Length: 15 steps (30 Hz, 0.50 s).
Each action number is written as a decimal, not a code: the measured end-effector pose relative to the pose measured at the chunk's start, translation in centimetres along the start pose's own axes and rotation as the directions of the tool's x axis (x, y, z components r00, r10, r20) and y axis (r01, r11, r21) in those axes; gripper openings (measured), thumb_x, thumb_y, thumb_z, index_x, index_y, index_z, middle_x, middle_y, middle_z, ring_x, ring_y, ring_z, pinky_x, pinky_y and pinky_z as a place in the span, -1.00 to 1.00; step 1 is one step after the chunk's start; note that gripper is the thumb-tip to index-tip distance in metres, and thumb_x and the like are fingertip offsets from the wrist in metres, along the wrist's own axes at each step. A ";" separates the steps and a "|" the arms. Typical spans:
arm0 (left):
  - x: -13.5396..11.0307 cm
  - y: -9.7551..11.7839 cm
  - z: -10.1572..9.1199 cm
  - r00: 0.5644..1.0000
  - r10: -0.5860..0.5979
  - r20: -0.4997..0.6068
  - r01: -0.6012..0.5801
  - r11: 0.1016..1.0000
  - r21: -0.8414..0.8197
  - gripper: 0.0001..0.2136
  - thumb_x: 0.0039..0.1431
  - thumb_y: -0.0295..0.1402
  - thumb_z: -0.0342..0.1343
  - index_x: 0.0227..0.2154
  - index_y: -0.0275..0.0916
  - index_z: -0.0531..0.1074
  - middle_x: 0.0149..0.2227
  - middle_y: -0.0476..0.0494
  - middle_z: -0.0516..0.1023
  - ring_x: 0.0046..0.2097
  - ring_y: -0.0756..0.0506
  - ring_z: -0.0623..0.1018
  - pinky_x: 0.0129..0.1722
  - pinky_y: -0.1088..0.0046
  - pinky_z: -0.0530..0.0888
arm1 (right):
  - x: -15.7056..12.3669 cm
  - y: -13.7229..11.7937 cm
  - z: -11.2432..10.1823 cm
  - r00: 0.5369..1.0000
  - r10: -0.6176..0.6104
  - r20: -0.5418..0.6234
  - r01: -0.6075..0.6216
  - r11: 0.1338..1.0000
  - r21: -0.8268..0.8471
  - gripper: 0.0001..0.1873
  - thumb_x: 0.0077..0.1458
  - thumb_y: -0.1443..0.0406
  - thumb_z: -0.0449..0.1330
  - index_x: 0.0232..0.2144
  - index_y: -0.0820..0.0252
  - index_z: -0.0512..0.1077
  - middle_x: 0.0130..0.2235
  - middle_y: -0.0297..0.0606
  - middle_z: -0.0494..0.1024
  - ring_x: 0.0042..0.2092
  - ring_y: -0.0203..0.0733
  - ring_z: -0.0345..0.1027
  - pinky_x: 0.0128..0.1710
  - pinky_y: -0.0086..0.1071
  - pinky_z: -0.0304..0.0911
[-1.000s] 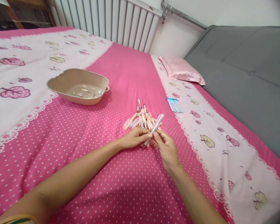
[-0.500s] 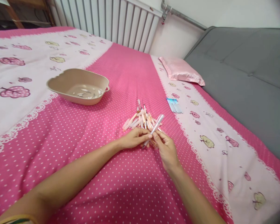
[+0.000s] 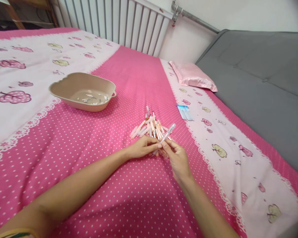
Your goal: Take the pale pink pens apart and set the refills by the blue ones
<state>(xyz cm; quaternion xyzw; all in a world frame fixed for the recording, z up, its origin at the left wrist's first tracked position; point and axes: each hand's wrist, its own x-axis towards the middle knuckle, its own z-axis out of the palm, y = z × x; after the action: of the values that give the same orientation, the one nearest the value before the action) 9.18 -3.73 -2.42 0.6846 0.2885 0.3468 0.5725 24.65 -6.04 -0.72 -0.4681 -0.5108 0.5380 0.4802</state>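
Note:
Both my left hand (image 3: 145,147) and my right hand (image 3: 176,157) are closed on one pale, clear pen (image 3: 168,132), pinched between thumbs and fingers. It slants up to the right, and its lower end sticks out beneath my fingers. Right behind my hands lies a loose pile of pens (image 3: 151,125), pinkish, peach and white, with some brown and dark parts. My fingers hide the near side of the pile.
A beige plastic basin (image 3: 99,82) with small white and grey pieces in it stands to the left. Blue-and-white pens (image 3: 185,113) lie in a row at the right. A pink pillow (image 3: 192,75) rests on the polka-dot bedspread (image 3: 109,198) by a grey padded headboard (image 3: 268,66).
The pen has turned slightly in my fingers, and its upper end has shifted a little to the right and down. My hands stay in nearly the same place.

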 end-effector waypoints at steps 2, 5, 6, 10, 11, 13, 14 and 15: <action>0.0 -0.1 0.0 1.000 0.000 -0.006 0.000 1.000 0.007 -0.63 0.18 -0.13 -0.04 -0.41 -0.40 0.43 -0.52 -0.07 0.43 -0.50 0.08 0.36 -0.48 0.59 0.29 | 0.0 0.0 0.0 1.000 0.006 -0.007 -0.006 1.000 0.002 -0.71 -0.04 0.17 0.25 -0.27 0.21 0.52 -0.31 -0.26 0.56 -0.31 -0.23 0.40 -0.24 -0.33 0.29; 0.1 -0.2 0.0 1.000 -0.001 -0.008 0.001 1.000 -0.016 -0.64 0.16 -0.14 -0.01 -0.42 -0.40 0.43 -0.53 -0.06 0.43 -0.51 0.08 0.37 -0.49 0.59 0.29 | 0.0 -0.1 0.1 1.000 0.007 0.003 -0.007 1.000 0.006 -0.73 -0.05 0.17 0.25 -0.29 0.21 0.52 -0.34 -0.27 0.55 -0.36 -0.25 0.39 -0.29 -0.35 0.30; 0.1 -0.2 0.0 1.000 0.001 -0.008 -0.001 1.000 -0.030 -0.65 0.15 -0.14 0.00 -0.42 -0.40 0.43 -0.53 -0.06 0.43 -0.51 0.08 0.37 -0.49 0.59 0.29 | 0.0 -0.1 0.1 1.000 0.004 0.007 -0.004 1.000 0.009 -0.73 -0.04 0.18 0.25 -0.29 0.21 0.52 -0.35 -0.27 0.55 -0.38 -0.26 0.39 -0.32 -0.36 0.30; 0.0 -0.5 0.0 1.000 0.000 -0.004 0.000 0.997 -0.074 -0.68 0.14 -0.16 0.03 -0.44 -0.39 0.43 -0.54 -0.05 0.43 -0.52 0.09 0.37 -0.50 0.60 0.29 | 0.1 -0.1 0.0 1.000 0.005 0.001 -0.005 1.000 0.010 -0.72 -0.06 0.17 0.26 -0.32 0.23 0.52 -0.37 -0.26 0.55 -0.41 -0.26 0.38 -0.36 -0.37 0.29; 0.0 -0.5 0.0 1.000 -0.002 -0.002 0.002 0.997 -0.080 -0.68 0.14 -0.17 0.04 -0.45 -0.39 0.43 -0.54 -0.04 0.43 -0.52 0.09 0.37 -0.50 0.61 0.29 | 0.1 0.0 0.0 1.000 0.009 -0.006 -0.009 1.000 0.007 -0.72 -0.07 0.16 0.27 -0.32 0.23 0.52 -0.37 -0.26 0.55 -0.41 -0.26 0.38 -0.35 -0.36 0.30; 0.0 -0.4 0.0 1.000 -0.004 0.001 0.004 0.996 -0.088 -0.69 0.14 -0.18 0.04 -0.45 -0.39 0.43 -0.54 -0.04 0.43 -0.52 0.10 0.37 -0.50 0.61 0.28 | 0.0 0.1 -0.1 1.000 0.018 -0.017 -0.018 1.000 0.001 -0.72 -0.08 0.16 0.27 -0.33 0.22 0.53 -0.36 -0.26 0.56 -0.38 -0.25 0.39 -0.32 -0.35 0.29; 0.0 -0.4 0.0 1.000 -0.003 0.002 0.003 0.996 -0.088 -0.70 0.14 -0.19 0.04 -0.45 -0.39 0.43 -0.54 -0.04 0.43 -0.52 0.09 0.38 -0.50 0.61 0.29 | 0.0 0.2 -0.1 1.000 0.021 -0.018 -0.021 1.000 0.002 -0.72 -0.08 0.16 0.27 -0.33 0.22 0.52 -0.35 -0.26 0.56 -0.37 -0.24 0.40 -0.30 -0.34 0.29; 0.0 -0.3 0.0 1.000 -0.001 0.003 0.001 0.996 -0.087 -0.70 0.14 -0.19 0.04 -0.45 -0.39 0.43 -0.54 -0.04 0.43 -0.51 0.09 0.38 -0.49 0.61 0.29 | 0.0 0.2 -0.1 1.000 0.022 -0.016 -0.022 1.000 0.005 -0.72 -0.08 0.16 0.27 -0.32 0.22 0.52 -0.35 -0.26 0.56 -0.35 -0.23 0.40 -0.29 -0.34 0.29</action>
<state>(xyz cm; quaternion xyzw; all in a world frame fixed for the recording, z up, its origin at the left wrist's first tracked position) 9.18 -3.70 -2.68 0.6593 0.2728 0.3579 0.6023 24.77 -6.08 -0.93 -0.4767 -0.5005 0.5407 0.4794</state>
